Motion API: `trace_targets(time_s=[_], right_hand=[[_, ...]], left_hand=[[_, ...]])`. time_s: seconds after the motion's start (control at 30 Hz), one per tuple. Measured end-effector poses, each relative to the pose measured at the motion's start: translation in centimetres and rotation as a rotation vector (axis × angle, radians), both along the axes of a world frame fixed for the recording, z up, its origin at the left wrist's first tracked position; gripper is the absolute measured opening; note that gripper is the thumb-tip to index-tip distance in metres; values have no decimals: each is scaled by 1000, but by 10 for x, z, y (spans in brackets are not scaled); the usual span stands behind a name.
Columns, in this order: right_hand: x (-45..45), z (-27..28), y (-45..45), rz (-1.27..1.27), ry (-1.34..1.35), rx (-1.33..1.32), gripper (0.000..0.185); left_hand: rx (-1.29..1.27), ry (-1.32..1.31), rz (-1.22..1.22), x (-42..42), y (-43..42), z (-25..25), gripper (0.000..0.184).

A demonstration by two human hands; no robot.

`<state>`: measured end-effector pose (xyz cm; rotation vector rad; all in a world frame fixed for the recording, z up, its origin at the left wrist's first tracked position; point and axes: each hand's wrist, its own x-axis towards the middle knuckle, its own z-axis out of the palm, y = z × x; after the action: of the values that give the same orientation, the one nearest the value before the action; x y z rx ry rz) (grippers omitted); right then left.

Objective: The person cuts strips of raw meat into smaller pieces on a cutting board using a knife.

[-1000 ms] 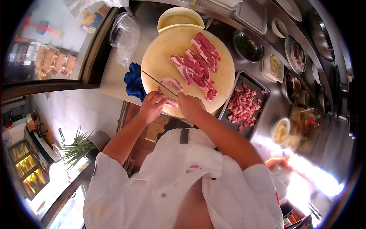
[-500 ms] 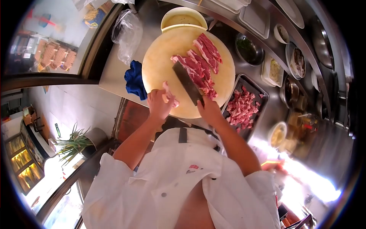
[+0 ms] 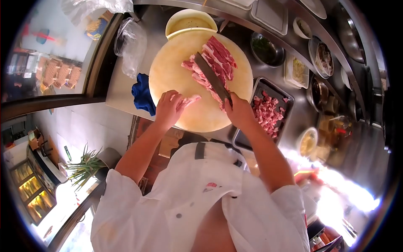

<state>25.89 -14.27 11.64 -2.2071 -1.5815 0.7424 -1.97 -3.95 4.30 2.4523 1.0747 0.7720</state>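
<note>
My right hand (image 3: 239,110) is closed round the handle of a cleaver (image 3: 211,77), its dark blade lying across the slabs of raw red meat (image 3: 218,56) on a round cutting board (image 3: 168,63). Some meat shows on both sides of the blade; the part beneath it is hidden. At the board's lower left, my left hand (image 3: 168,110) grips a pale pink strip of meat (image 3: 192,100), whose free end points right. Small meat pieces (image 3: 266,113) lie heaped in a dark tray (image 3: 289,110) beside my right wrist.
A blue cloth (image 3: 143,95) and a clear plastic bag (image 3: 133,46) lie left of the board. Behind it stands a cream container (image 3: 191,21). To the right are a metal bowl of greens (image 3: 267,49), a white tub (image 3: 297,69) and a shelf with dishes.
The cleaver has moved up and right over the meat slabs, now covering part of them. The strip in my left hand has swung from upright to nearly level. The view has shifted slightly.
</note>
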Motion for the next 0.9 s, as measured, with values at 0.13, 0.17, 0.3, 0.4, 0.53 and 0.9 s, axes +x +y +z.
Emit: trace_targets(time_s=[0.13,0.17,0.3,0.4,0.53,0.9], right_hand=[[-23,9,-24,19,6,-54,23],[-28,9,-25,35,7,-79,21],[-42,2,-35,112,-41,-71,17],[-49,6,-43,160,-79,-137,15],[-50,25,-51,164,-64,-307,17],[-75,-42,22,241,-56,-190,18]], left_hand=[[6,-57,-164,16,-8,-4,31],[9,-53,-192,19,-6,-12,32],[41,-73,-292,25,3,-14,34],[0,-88,-307,26,4,-23,38],[-27,-95,-313,30,4,-23,39],[-92,-68,-364,25,7,-42,33]])
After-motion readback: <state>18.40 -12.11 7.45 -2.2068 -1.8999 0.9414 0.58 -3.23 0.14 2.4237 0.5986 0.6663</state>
